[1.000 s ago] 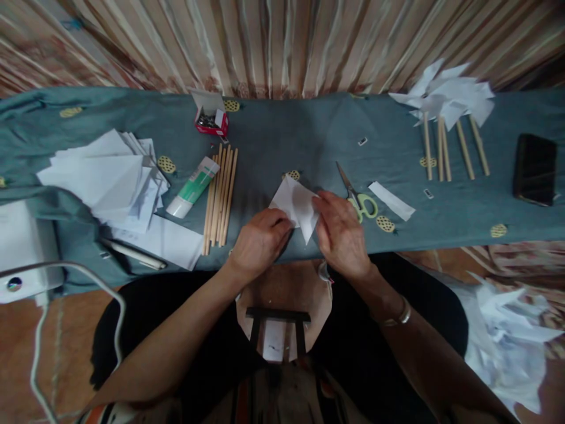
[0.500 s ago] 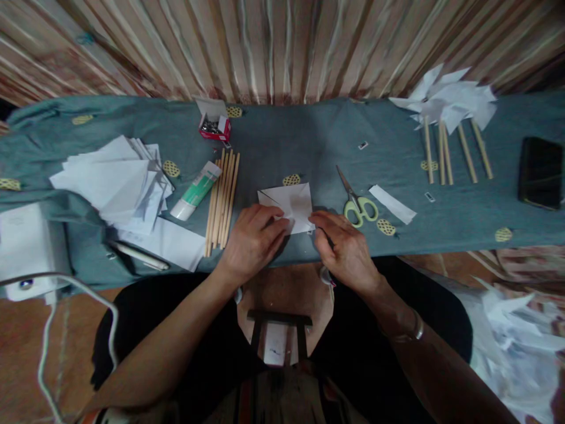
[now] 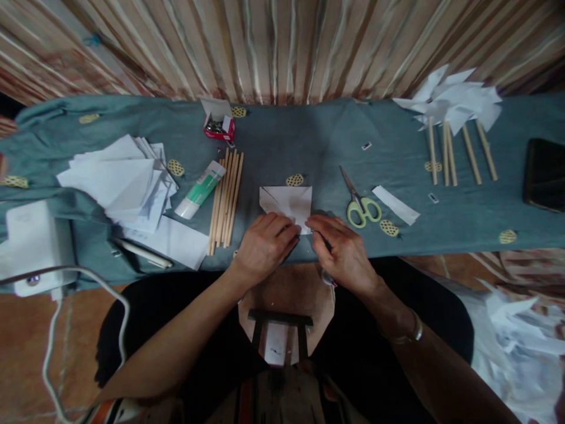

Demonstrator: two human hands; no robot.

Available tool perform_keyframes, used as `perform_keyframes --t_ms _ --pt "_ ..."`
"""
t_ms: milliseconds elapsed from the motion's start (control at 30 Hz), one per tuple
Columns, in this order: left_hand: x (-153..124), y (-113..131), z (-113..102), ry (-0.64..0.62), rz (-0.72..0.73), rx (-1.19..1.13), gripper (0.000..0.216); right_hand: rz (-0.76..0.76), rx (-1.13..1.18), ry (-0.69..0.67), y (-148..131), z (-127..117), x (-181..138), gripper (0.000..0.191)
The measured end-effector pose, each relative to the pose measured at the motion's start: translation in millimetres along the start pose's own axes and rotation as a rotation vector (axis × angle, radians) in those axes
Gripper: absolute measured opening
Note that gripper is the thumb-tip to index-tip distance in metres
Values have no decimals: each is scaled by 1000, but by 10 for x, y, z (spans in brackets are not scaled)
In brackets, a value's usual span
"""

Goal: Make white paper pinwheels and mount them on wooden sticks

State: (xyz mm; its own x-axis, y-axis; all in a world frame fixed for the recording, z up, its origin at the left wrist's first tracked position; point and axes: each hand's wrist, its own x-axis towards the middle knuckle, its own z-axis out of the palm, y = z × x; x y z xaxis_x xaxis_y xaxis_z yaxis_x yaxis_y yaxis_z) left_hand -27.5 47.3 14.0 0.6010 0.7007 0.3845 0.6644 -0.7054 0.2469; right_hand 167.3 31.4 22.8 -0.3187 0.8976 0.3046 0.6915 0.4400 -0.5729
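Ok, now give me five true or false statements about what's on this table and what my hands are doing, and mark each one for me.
1. The left hand touches the small white paper. True.
2. The scissors lie to the left of that paper. False: the scissors lie to its right.
3. The red box has its lid open. True.
4. The green and white tube stands upright. False: the tube lies on its side.
5. The right hand is holding a wooden stick. False: the right hand is at the white paper's edge, and the nearest sticks lie left of the left hand.
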Motion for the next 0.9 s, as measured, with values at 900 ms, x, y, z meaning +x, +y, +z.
perform_keyframes --t_ms 900 --pt "-87 81 -18 82 -7 -129 15 110 153 -55 37 -18 68 10"
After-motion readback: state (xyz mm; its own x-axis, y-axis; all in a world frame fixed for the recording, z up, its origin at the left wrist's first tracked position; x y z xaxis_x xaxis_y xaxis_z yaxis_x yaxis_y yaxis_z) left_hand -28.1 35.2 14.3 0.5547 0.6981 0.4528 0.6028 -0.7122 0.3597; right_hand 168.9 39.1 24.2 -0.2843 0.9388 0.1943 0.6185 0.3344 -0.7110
